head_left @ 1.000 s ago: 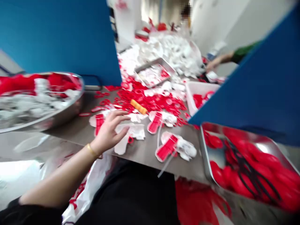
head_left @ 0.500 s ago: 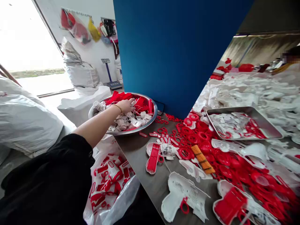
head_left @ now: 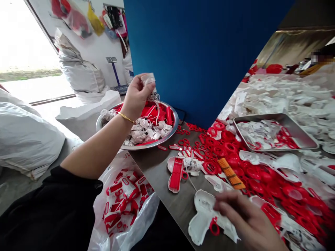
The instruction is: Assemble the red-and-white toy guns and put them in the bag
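Note:
My left hand (head_left: 138,92), raised over the metal basin (head_left: 172,134), is closed on a small white plastic part (head_left: 149,82) with thin wires and a pale strand dangling from it. The basin holds red plastic pieces (head_left: 162,115) and several white wired units (head_left: 146,130). My right hand (head_left: 243,216) is slightly blurred over the right side of an opened white gun-shaped shell (head_left: 200,209); its fingers look apart, and contact with the shell is unclear. A red ring piece (head_left: 214,226) sits on that shell. Behind it lies another shell half with a red insert (head_left: 176,174) and a white wired unit (head_left: 192,165).
A blue panel (head_left: 193,59) rises behind the basin. Red rings (head_left: 209,150), an orange block (head_left: 230,172) and a metal tray (head_left: 309,143) of small parts are to the right. A plastic bag (head_left: 123,205) of red-and-white pieces hangs below the table edge. A person is at the far right.
My left hand has lifted out of the basin with a white wired part. My right hand has come into view over the white shell. The view has shifted slightly.

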Demonstrator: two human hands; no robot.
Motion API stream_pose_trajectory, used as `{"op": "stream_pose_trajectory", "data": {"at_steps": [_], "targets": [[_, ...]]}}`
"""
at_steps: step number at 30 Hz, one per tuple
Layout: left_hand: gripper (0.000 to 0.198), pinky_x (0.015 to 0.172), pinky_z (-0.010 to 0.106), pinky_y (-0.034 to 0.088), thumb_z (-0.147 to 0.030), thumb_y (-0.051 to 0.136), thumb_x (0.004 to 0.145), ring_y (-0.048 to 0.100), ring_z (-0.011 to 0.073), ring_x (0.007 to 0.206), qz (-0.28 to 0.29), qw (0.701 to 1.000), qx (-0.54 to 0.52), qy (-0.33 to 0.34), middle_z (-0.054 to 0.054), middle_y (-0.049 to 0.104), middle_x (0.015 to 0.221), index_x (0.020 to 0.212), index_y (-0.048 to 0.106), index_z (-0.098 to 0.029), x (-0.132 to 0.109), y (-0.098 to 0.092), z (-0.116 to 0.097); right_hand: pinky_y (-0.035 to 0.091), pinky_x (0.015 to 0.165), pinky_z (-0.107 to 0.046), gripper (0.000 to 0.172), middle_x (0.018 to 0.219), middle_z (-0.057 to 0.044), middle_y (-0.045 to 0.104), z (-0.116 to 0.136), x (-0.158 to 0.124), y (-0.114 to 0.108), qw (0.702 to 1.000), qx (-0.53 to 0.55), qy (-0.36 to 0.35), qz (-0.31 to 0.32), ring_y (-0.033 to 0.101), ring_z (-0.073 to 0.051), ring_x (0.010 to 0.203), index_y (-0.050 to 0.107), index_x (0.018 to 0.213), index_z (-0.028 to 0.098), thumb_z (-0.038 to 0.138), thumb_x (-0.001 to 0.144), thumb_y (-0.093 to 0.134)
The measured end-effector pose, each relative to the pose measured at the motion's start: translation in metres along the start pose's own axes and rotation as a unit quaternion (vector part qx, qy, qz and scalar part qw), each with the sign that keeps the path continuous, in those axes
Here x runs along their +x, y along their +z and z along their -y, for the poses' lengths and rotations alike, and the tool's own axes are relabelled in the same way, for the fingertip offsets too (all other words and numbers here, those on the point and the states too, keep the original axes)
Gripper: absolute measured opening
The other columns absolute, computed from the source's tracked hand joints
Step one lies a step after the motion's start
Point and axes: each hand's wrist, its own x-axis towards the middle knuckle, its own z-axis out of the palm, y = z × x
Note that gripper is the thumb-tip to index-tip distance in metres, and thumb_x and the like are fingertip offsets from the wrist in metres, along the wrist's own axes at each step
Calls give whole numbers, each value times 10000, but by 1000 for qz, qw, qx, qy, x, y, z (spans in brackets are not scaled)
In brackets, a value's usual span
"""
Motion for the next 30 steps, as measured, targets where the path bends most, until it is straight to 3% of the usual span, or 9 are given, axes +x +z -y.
{"op": "stream_pose_trajectory", "data": {"at_steps": [2, 5, 8, 10, 15, 19, 22, 25, 30], "targets": [[256, 712, 212, 565, -301, 521, 925, 690, 170, 982, 55, 997, -43, 31, -19, 659, 991, 1159, 535, -199, -17, 7, -35, 562, 678, -306, 303, 928, -61, 689, 25, 33, 7, 995, 25, -101, -1, 665, -186, 771, 601, 1073, 267, 428, 819, 637], [313, 692, 208, 521, -323, 413, 935, 666, 194, 1028, 196, 977, -75, 34, -76, 628, 944, 1180, 536, -171, -51, 22, -90, 491, 949, -435, 643, 1342, -94, 536, 57, 76, 15, 973, -8, -229, 19, 541, -256, 1186, 505, 1273, 281, 333, 688, 768], [422, 642, 190, 462, -348, 253, 922, 633, 209, 1062, 296, 950, -96, 19, -94, 605, 956, 1203, 518, -181, -84, 32, -129, 481, 962, -452, 369, 1234, -67, 623, 61, 79, 10, 957, 26, -152, 247, 595, -246, 1121, 623, 1016, 238, 345, 691, 762], [461, 629, 185, 425, -349, 221, 890, 622, 220, 1062, 339, 935, -106, -8, -102, 575, 916, 1191, 515, -161, -102, 38, -138, 517, 895, -420, 210, 1127, -66, 677, 50, 54, 3, 933, 122, -61, 333, 651, -221, 1017, 602, 865, 217, 387, 775, 688], [314, 604, 188, 548, -221, 635, 831, 702, 204, 910, 452, 855, -226, -113, -54, 630, 843, 1128, 539, -188, -146, 62, -115, 527, 818, -348, 253, 969, -59, 684, 15, -37, 1, 910, 281, 78, 294, 673, -190, 915, 529, 967, 229, 349, 809, 685], [361, 600, 249, 580, -243, 741, 760, 683, 186, 828, 511, 785, -294, -189, 15, 653, 897, 1055, 541, -191, -177, 76, -83, 506, 626, -257, 391, 858, -12, 643, -5, -77, 18, 872, 410, 139, 226, 644, -138, 717, 450, 1087, 267, 424, 810, 676], [316, 500, 218, 531, -326, 709, 784, 649, 143, 695, 540, 748, -307, -236, -2, 614, 827, 997, 514, -197, -195, 73, -64, 484, 638, -230, 325, 800, 19, 598, -13, -88, 32, 906, 366, 152, 146, 576, -97, 660, 498, 1033, 252, 408, 811, 677], [323, 434, 190, 484, -375, 666, 821, 618, 116, 584, 533, 741, -308, -267, -32, 569, 744, 1015, 458, -222, -209, 64, -56, 498, 764, -260, 193, 872, -9, 621, -15, -92, 44, 954, 239, 122, 137, 594, -120, 790, 558, 950, 227, 332, 829, 664], [345, 428, 195, 460, -383, 640, 847, 581, 103, 529, 480, 768, -316, -282, -41, 537, 732, 1074, 422, -242, -222, 48, -60, 530, 708, -247, 221, 988, -21, 650, -6, -92, 58, 968, 195, 75, 139, 649, -121, 806, 515, 1061, 256, 186, 859, 573]]}}
